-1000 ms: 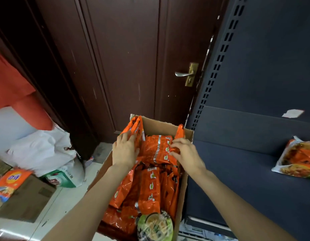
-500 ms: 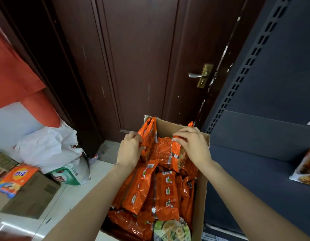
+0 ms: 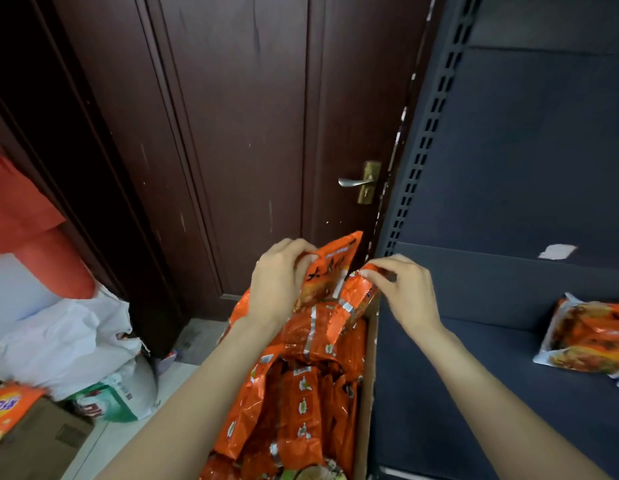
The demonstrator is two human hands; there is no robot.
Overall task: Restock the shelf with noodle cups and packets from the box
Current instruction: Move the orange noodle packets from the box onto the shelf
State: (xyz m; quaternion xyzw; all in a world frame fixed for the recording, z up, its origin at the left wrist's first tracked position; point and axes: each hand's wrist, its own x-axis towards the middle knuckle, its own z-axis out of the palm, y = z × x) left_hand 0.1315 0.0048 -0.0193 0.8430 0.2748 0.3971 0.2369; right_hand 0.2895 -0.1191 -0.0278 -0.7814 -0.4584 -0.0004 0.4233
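Observation:
A cardboard box (image 3: 366, 403) stands on the floor in front of me, packed with several orange noodle packets (image 3: 301, 393). My left hand (image 3: 278, 284) grips the top of one orange packet (image 3: 330, 271), lifted upright above the pile. My right hand (image 3: 403, 289) pinches the upper edge of a second orange packet (image 3: 358, 292) beside it. A noodle cup lid (image 3: 308, 474) peeks out at the box's near end. The dark blue shelf (image 3: 474, 358) lies to the right, with one noodle packet (image 3: 592, 336) lying on it.
A dark brown door (image 3: 266, 133) with a brass handle (image 3: 360, 181) stands behind the box. At left are a white bag (image 3: 65, 341), a green-and-white sack (image 3: 117, 400), a closed carton (image 3: 34, 441) and an orange packet (image 3: 6, 410) on it.
Both hands rose from the box's far end, lifting two orange packets clear of the pile. My view tilted up and shifted right, showing more of the shelf.

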